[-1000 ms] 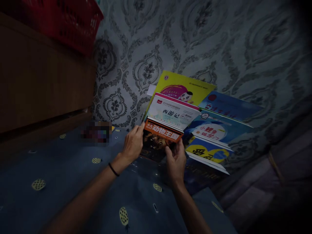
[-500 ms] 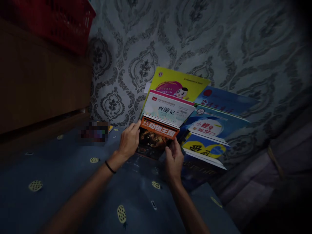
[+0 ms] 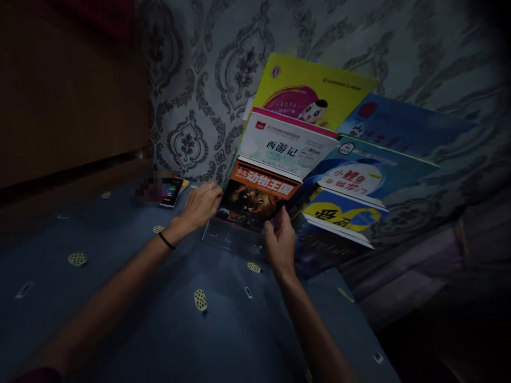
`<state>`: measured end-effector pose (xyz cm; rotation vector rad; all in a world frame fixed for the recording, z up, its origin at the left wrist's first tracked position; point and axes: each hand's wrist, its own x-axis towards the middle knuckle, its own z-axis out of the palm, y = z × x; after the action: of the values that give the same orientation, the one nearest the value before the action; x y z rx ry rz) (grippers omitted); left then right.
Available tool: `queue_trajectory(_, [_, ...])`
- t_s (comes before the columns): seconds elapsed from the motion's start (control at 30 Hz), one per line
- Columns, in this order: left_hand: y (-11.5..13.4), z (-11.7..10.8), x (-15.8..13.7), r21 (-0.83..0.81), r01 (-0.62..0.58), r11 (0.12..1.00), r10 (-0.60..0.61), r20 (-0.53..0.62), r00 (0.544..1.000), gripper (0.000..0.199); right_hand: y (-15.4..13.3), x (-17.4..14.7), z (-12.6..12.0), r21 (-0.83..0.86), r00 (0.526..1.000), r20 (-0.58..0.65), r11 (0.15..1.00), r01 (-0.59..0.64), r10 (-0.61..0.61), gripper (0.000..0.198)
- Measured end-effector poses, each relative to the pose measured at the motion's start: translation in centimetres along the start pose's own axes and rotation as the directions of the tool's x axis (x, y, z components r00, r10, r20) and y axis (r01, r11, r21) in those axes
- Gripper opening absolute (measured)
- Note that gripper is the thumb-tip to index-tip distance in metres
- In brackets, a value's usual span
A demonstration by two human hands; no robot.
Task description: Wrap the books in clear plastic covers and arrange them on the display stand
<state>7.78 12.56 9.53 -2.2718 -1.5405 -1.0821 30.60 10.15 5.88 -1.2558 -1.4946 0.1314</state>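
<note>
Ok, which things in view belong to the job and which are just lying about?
Likely the job:
lion-cover book, between left hand and right hand
clear plastic below it
white book, yellow book behind

Seemingly lying about:
partly blurred items, left
red basket

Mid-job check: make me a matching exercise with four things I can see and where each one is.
1. Lion book
2. Yellow book
3. Black wristband
4. Right hand

A. Around the left wrist
B. At the lion book's right side, near its lower corner
C. Directly in front of the white book
D. Directly behind the white book

Pairs: 1-C, 2-D, 3-A, 4-B
</note>
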Motion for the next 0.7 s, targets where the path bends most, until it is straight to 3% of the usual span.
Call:
queue_trajectory(0.2, [0.0,0.2,-0.8,0.049,-0.032,0.998,0.030,0.045,0.999,0.019,0.4,-0.2,-0.7,-0.153,0.993,0.050,0.982,0.110,-0.104,0.068])
queue_trajectory(0.7, [1.4,-0.1,-0.7,0.034,0.113,0.993,-0.117,0.150,0.982,0.026,-0.1,0.0,-0.5,-0.077,1.000,-0.005,0.997,-0.029,0.028,0.071])
